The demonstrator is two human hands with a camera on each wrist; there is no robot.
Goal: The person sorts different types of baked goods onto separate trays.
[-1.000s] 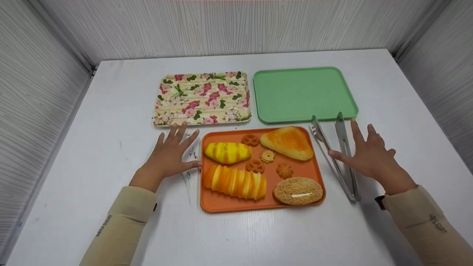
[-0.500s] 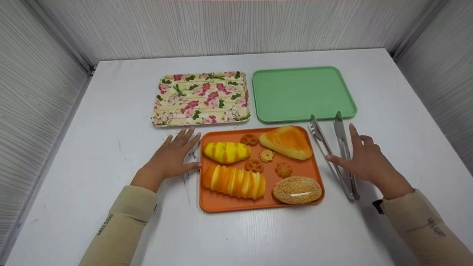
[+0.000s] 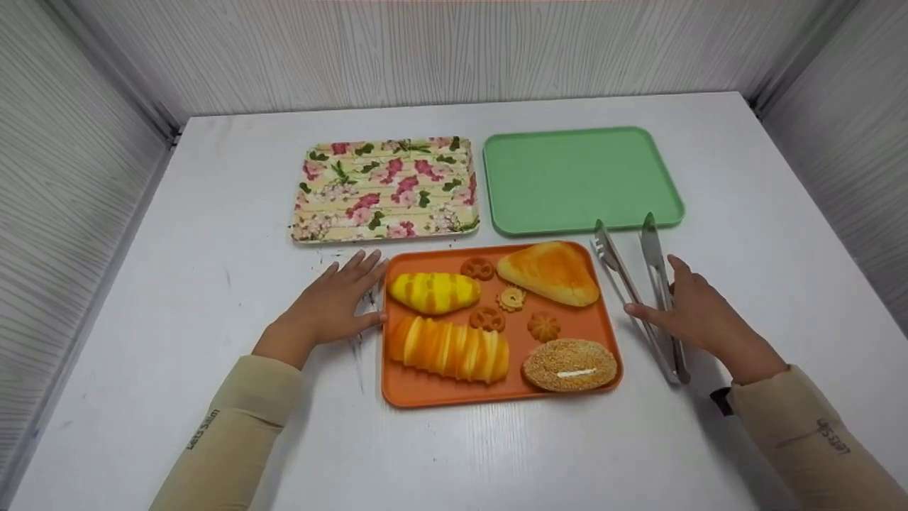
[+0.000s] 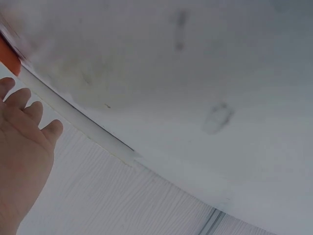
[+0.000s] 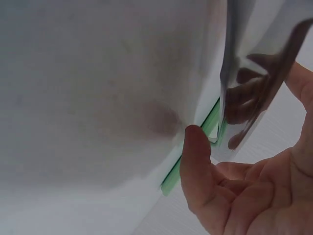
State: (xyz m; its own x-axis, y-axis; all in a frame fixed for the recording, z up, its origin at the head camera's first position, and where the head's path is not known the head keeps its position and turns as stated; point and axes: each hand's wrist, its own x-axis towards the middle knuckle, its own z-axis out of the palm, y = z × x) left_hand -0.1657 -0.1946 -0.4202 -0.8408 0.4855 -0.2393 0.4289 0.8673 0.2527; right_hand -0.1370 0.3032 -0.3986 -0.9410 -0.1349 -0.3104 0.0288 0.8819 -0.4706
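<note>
My left hand lies with fingers spread at the left edge of an orange tray, its thumb tip at the rim. Around metal tongs reaches my right hand, thumb over the left arm and fingers beside the right one. In the right wrist view, the tongs pass between thumb and fingers, which are not closed tight on them. On the orange tray are a yellow striped bread, a ridged roll, a triangular bread, a sesame bun and several small cookies.
A floral tray lies behind on the left, with a green tray beside it. The tips of the tongs are near the green tray's front rim. Pale wood-grain walls enclose the white table.
My right hand has come lower about the tongs, its fingers drawing in toward them. The left fingers have slid slightly back toward me and right. The trays and breads stay put.
</note>
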